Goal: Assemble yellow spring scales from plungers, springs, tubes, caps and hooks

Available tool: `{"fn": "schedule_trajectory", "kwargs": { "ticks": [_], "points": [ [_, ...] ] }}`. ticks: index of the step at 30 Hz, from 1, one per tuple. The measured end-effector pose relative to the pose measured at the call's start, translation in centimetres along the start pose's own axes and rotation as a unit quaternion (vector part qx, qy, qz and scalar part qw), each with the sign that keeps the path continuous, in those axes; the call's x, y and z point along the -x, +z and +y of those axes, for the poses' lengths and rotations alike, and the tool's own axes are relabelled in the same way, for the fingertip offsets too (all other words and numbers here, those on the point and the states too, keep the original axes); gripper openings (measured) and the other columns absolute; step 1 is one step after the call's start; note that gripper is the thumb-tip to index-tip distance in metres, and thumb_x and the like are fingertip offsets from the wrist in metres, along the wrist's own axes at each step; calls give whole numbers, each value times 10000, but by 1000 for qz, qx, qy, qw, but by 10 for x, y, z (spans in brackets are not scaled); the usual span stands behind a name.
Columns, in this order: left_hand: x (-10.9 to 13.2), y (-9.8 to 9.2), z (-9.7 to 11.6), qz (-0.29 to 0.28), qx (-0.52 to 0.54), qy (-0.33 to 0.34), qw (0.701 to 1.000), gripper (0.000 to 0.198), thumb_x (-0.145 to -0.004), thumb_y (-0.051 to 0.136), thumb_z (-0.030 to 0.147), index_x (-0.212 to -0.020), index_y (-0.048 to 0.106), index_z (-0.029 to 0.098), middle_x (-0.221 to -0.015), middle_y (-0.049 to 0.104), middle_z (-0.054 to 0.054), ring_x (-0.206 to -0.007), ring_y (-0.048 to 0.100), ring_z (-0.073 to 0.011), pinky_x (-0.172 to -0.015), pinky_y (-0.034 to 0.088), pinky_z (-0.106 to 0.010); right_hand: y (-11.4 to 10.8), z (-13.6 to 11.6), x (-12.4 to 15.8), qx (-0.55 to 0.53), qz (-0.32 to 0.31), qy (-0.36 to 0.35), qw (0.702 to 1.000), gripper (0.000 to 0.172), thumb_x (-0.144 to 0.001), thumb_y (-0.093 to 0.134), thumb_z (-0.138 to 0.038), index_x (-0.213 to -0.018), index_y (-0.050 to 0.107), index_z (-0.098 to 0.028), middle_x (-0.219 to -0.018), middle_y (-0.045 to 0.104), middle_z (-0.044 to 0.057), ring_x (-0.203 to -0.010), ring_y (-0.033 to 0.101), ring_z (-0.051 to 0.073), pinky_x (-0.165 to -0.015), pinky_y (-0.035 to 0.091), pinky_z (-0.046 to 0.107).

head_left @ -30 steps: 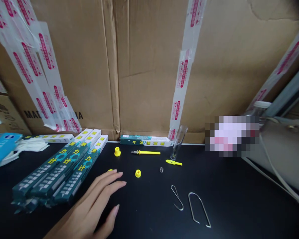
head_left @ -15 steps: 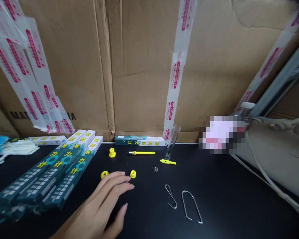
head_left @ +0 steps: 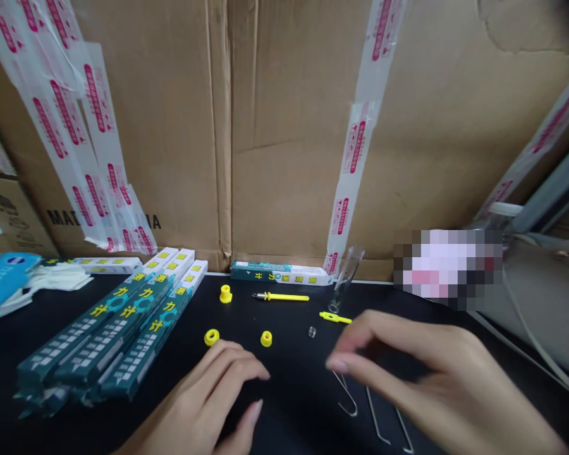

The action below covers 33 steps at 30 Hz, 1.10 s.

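A large brown cardboard carton (head_left: 284, 189) forms the backdrop, with black printed lettering (head_left: 104, 219) low on its left half, partly covered by strips of red-printed white packing tape (head_left: 92, 120). More tape (head_left: 358, 148) runs down its right half. Along the carton's foot, on the black tabletop (head_left: 284, 417), lie long teal-and-white boxes (head_left: 114, 328), a single teal-and-white box (head_left: 279, 273), a blue packet (head_left: 2, 278) and crumpled white material (head_left: 59, 278). Right of the carton stand a pixelated blurred object (head_left: 448, 268), a beige bag (head_left: 540, 297) and a grey metal rail (head_left: 554, 189).
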<state>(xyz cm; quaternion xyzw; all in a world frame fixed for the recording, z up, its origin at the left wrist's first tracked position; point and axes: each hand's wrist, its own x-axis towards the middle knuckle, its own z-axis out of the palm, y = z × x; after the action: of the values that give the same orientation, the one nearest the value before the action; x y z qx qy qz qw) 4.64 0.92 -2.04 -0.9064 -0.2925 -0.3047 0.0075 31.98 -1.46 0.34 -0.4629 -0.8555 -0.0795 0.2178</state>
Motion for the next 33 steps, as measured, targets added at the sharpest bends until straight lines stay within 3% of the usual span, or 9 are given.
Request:
{"fn": "schedule_trajectory", "kwargs": {
  "ticks": [6, 9, 12, 15, 17, 23, 28, 30, 33],
  "points": [
    [-1, 0, -2, 29, 106, 50, 993, 283, -880, 462, 11, -785, 652, 197, -778, 707, -29, -731, 655, -160, -718, 590, -234, 35, 5, -60, 50, -37, 17, 998, 602, -844, 535, 32, -1419, 534, -148, -1180, 740, 171, -1098, 689, 318, -954, 563, 473],
    [0, 5, -2, 18, 117, 41, 992, 257, -885, 488, 9, -803, 654, 187, -778, 714, -31, -747, 634, -172, -732, 570, -260, 51, 9, -75, 62, -56, 22, 996, 524, -856, 514, 78, -1355, 581, -66, -1176, 737, 205, -1144, 663, 318, -965, 560, 444],
    [0, 7, -2, 75, 132, 48, 987, 309, -919, 400, 28, -769, 606, 204, -692, 676, -14, -677, 595, -167, -698, 550, -270, 62, 16, -85, 80, -76, 34, 993, 334, -935, 600, -29, -1259, 637, -101, -1172, 730, 151, -1107, 676, 294, -939, 569, 474],
    [1, 4, -1, -5, 110, 31, 993, 298, -922, 421, 3, -820, 623, 195, -747, 702, -17, -727, 620, -173, -704, 543, -269, 66, 20, -92, 88, -95, 46, 991, 175, -971, 668, -225, -1134, 679, -162, -1168, 712, 70, -1026, 702, 245, -881, 588, 465],
    [2, 2, -2, -5, 89, 3, 996, 267, -926, 454, 9, -844, 622, 199, -779, 700, -9, -746, 630, -172, -751, 547, -285, 66, 20, -95, 83, -96, 54, 990, 145, -972, 669, -250, -1085, 691, -162, -1143, 716, 64, -1011, 702, 238, -874, 586, 455],
    [12, 7, -16, 44, -58, -100, 992, 207, -971, 460, 139, -1138, 568, 197, -1060, 680, -99, -991, 685, -268, -847, 602, -445, 52, 6, -80, -21, -44, 93, 994, 75, -998, 547, -94, -1007, 613, -129, -942, 725, 81, -894, 697, 239, -807, 562, 406],
    [24, 21, -36, 40, -212, -110, 970, 411, -1016, 380, 214, -1323, 554, 1, -1192, 670, -289, -1062, 699, -415, -794, 625, -638, 45, -16, -44, -156, 3, 136, 978, 85, -1038, 435, -177, -1006, 497, -226, -845, 694, 20, -696, 671, 190, -637, 533, 311],
    [27, 23, -40, 12, -209, -95, 973, 406, -1015, 353, 169, -1259, 637, 11, -1166, 709, -271, -1054, 711, -406, -818, 627, -630, 48, -25, -29, -194, 18, 149, 969, 115, -1049, 378, -207, -1022, 486, -237, -805, 661, 0, -666, 653, 175, -629, 525, 293],
    [28, 19, -39, -22, -172, -75, 982, 466, -951, 309, 21, -1176, 713, 77, -1098, 759, -182, -1017, 741, -297, -856, 656, -462, 54, -37, -13, -318, 19, 172, 932, 178, -1055, 360, -252, -1091, 534, -236, -742, 644, -26, -601, 611, 152, -589, 496, 255]
  ]
}}
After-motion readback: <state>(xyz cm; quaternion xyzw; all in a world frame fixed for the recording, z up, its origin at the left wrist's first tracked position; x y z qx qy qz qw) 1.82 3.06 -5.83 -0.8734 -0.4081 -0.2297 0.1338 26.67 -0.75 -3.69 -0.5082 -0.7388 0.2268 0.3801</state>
